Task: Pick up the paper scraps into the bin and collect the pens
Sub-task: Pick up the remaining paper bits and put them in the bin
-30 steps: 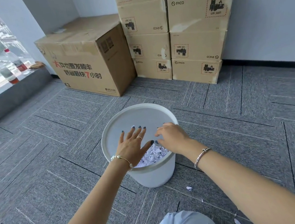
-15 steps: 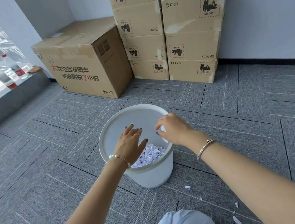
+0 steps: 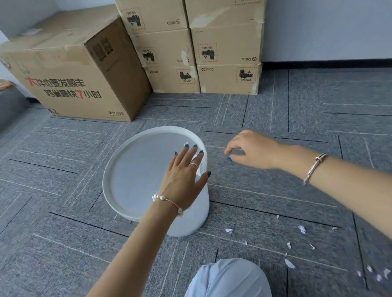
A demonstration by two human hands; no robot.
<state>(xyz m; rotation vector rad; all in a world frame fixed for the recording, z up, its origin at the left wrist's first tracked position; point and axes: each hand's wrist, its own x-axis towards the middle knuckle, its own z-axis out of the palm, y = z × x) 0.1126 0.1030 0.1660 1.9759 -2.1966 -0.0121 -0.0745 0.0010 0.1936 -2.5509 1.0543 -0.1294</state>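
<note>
Both emptied hands have left the bin (image 3: 130,190): left hand (image 3: 183,175) flat-fingered, right hand (image 3: 253,150) loosely curled; paper scraps (image 3: 289,263) remain on the carpet.

**Box labels you can actually read**

Stacked smaller cartons (image 3: 225,43) say "PICO" with "UN 3481" battery stamps, a few printed upside down. Big carton (image 3: 72,82) has Chinese lettering with a red "7", plus "95338" and "K2" near the bottom.
</note>
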